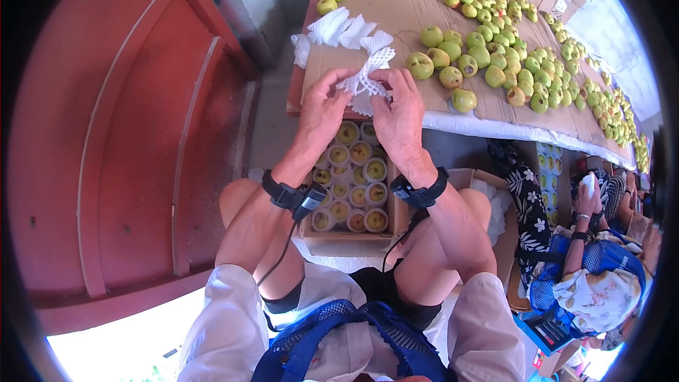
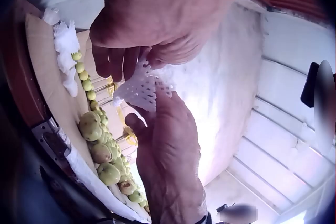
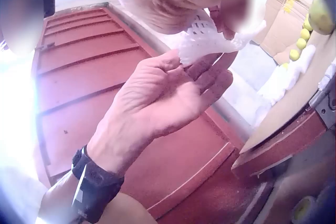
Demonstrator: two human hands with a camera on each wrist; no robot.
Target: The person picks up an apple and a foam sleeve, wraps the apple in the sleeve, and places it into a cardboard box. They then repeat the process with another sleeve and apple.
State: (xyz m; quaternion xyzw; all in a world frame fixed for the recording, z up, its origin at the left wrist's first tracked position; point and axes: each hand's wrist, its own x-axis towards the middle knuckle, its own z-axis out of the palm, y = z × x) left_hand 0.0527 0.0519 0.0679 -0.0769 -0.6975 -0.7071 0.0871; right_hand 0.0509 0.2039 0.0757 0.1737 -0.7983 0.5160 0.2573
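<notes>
Between both hands, above the near edge of the cardboard-covered table, is a white foam fruit net [image 1: 369,74]. My left hand [image 1: 325,107] pinches one side of it with thumb and fingers. The other side is held by my right hand [image 1: 398,117]. In the left wrist view the mesh of the foam net [image 2: 139,90] is stretched between the two hands, and no apple shows inside. Below the hands stands a cardboard box [image 1: 353,236] of apples [image 1: 358,151], each in a white foam net. More loose foam nets [image 1: 338,28] lie on the table just beyond the left hand.
Many bare green apples [image 1: 488,53] spread over the cardboard tabletop [image 1: 396,10], nearest ones right of the hands. A red metal door [image 1: 141,120] stands at the left. Another person's hand [image 1: 587,201] and more boxed apples [image 1: 549,170] are at the right.
</notes>
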